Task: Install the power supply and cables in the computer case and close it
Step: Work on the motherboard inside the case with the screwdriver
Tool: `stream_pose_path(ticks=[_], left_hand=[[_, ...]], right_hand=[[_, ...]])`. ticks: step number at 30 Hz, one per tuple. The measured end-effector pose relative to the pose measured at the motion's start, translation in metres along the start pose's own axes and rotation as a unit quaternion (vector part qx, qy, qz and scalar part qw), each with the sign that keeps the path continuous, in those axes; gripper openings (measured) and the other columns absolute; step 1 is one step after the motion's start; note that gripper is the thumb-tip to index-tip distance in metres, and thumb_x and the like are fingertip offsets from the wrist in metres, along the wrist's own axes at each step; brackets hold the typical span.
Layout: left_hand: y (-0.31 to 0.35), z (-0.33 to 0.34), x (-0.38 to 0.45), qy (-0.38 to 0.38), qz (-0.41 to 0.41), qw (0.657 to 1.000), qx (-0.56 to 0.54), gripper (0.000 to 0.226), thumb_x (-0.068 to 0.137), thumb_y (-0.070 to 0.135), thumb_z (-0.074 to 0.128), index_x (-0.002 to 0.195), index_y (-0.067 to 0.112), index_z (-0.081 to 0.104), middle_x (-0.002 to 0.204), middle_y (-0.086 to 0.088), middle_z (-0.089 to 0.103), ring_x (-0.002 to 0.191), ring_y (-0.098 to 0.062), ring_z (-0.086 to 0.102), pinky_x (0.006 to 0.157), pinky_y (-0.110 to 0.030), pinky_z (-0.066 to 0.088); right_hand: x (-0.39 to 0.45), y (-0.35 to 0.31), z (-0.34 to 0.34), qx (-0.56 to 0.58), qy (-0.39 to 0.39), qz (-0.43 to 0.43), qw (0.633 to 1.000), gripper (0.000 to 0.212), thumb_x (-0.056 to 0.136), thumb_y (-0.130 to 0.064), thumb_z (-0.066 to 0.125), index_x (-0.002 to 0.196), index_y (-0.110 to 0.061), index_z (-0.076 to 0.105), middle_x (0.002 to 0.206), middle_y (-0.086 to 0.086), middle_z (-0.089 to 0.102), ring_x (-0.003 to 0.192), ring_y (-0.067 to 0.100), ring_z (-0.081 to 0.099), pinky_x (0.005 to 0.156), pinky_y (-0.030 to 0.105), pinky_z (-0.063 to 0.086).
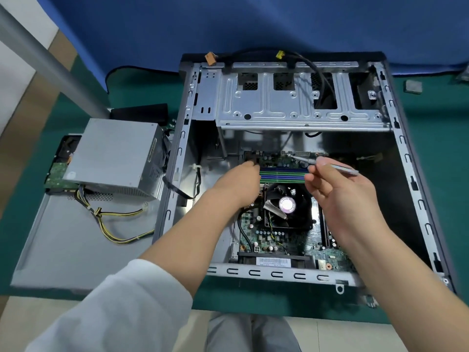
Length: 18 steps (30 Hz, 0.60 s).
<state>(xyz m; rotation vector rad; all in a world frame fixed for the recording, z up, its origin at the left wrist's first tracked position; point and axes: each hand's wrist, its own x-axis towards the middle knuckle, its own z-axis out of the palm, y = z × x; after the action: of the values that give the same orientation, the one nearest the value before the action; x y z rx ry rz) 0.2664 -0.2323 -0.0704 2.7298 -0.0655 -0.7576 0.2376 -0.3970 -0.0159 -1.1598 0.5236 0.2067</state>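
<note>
The case lies open on its side on the green mat, its board facing up. The side panel lies flat at nine o'clock from the case. The power supply sits on that panel, outside the case, with its yellow and black cables curling toward five o'clock. The fan sits in the middle of the board. The left hand reaches in at eleven o'clock from the fan and pinches a black plug. The right hand holds a thin metal tool, tip pointing to ten o'clock.
</note>
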Motion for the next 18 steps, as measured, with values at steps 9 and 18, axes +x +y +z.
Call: stream_pose_path(ticks=[9, 18], left_hand=[[0.007, -0.001, -0.003, -0.036, -0.079, 0.995, -0.046, 0.043, 0.097, 0.005, 0.035, 0.137, -0.007, 0.030, 0.131, -0.027, 0.043, 0.110, -0.038, 0.052, 0.074, -0.035, 0.038], [0.017, -0.014, -0.006, -0.083, -0.081, 0.992, 0.048, 0.070, 0.090, -0.004, 0.038, 0.144, -0.013, -0.006, 0.134, -0.032, 0.044, 0.104, -0.036, 0.057, 0.073, -0.034, 0.044]], right_hand=[[0.041, 0.017, 0.046, -0.200, -0.035, -0.068, 0.977, 0.011, 0.098, -0.012, 0.048, 0.105, -0.004, 0.054, 0.082, 0.004, 0.064, 0.063, 0.011, 0.060, 0.060, 0.019, 0.051], [0.080, 0.051, 0.065, -0.521, -0.057, -0.205, 0.826, 0.028, 0.098, -0.023, 0.045, 0.093, 0.001, 0.059, 0.090, 0.016, 0.066, 0.080, 0.028, 0.059, 0.061, 0.030, 0.035]])
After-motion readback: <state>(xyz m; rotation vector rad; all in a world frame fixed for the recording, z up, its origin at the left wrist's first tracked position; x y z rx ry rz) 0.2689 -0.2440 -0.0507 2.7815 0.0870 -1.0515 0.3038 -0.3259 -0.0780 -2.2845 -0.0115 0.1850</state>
